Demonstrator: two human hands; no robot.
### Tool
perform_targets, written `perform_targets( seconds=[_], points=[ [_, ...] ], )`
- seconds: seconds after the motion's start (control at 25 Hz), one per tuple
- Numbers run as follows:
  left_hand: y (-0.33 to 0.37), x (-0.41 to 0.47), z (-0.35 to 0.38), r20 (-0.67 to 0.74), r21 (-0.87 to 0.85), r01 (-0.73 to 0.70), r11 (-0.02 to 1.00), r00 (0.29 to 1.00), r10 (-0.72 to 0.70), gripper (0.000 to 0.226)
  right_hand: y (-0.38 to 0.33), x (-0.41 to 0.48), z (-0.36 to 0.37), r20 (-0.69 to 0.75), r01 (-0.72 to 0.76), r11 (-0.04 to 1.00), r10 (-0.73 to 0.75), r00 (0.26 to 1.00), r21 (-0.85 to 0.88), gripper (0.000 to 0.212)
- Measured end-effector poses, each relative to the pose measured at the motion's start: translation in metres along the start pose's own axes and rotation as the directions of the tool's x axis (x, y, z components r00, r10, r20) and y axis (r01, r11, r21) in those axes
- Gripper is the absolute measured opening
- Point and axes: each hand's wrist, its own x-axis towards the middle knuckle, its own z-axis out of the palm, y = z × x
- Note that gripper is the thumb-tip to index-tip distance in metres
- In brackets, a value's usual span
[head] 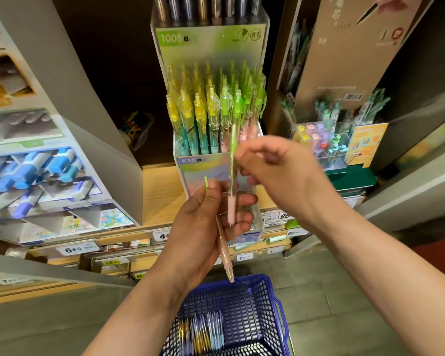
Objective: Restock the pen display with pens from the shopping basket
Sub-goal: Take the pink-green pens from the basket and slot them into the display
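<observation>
Right hand [280, 173] pinches an upright pen [231, 205] before the pen display [190, 161]; left hand [203, 227] grips a second pen [224, 253] above the basket's [252, 291] far edge

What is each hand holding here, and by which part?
The left hand grips a pink pen round its upper half, tip pointing down. The right hand pinches a second pen, blurred, near its middle.
</observation>
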Motion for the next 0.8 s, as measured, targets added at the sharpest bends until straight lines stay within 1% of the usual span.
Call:
perform_targets(
  seconds=[0.08, 0.12, 0.2, 0.28, 0.32, 0.44, 0.6, 0.68, 0.8],
  points=[
    [0.000, 0.001, 0.000, -0.015, -0.025, 0.014, 1.000, 1.000, -0.015, 0.042, -0.014, 0.010, -0.013, -0.107, 0.127, 0.988, -0.117, 0.987, 0.092, 0.012],
    [0.000, 0.001, 0.000, -0.016, -0.026, 0.019, 0.999, 1.000, -0.019, 0.042, -0.022, 0.016, -0.021, -0.171, 0.202, 0.974, -0.183, 0.968, 0.100, 0.011],
    [-0.001, 0.002, 0.000, -0.018, -0.018, 0.025, 1.000, 1.000, -0.025, 0.042, -0.036, 0.025, -0.034, -0.285, 0.325, 0.944, -0.299, 0.911, 0.051, 0.004],
    [-0.002, 0.003, 0.000, -0.023, -0.020, 0.029, 0.999, 0.999, -0.029, 0.041, -0.042, 0.032, -0.041, -0.341, 0.388, 0.921, -0.371, 0.864, -0.018, 0.002],
    [-0.002, 0.003, 0.000, -0.026, -0.020, 0.030, 0.999, 0.999, -0.030, 0.041, -0.043, 0.034, -0.042, -0.340, 0.402, 0.914, -0.394, 0.854, -0.050, 0.003],
    [-0.004, 0.004, 0.001, -0.020, -0.015, 0.034, 0.999, 0.999, -0.034, 0.039, -0.038, 0.036, -0.037, -0.293, 0.403, 0.905, -0.425, 0.856, -0.136, 0.005],
    [-0.004, 0.003, 0.000, -0.002, 0.013, 0.028, 1.000, 1.000, -0.028, 0.036, -0.035, 0.037, -0.035, -0.278, 0.432, 0.887, -0.462, 0.842, -0.165, 0.004],
    [-0.005, 0.004, -0.001, -0.001, 0.022, 0.026, 0.999, 1.000, -0.026, 0.034, -0.032, 0.037, -0.035, -0.262, 0.451, 0.867, -0.495, 0.828, -0.214, 0.002],
    [-0.006, 0.006, -0.004, -0.020, 0.003, 0.071, 0.997, 0.997, -0.071, 0.031, -0.021, 0.035, -0.028, -0.206, 0.442, 0.846, -0.509, 0.836, -0.297, 0.003]
  ],
)
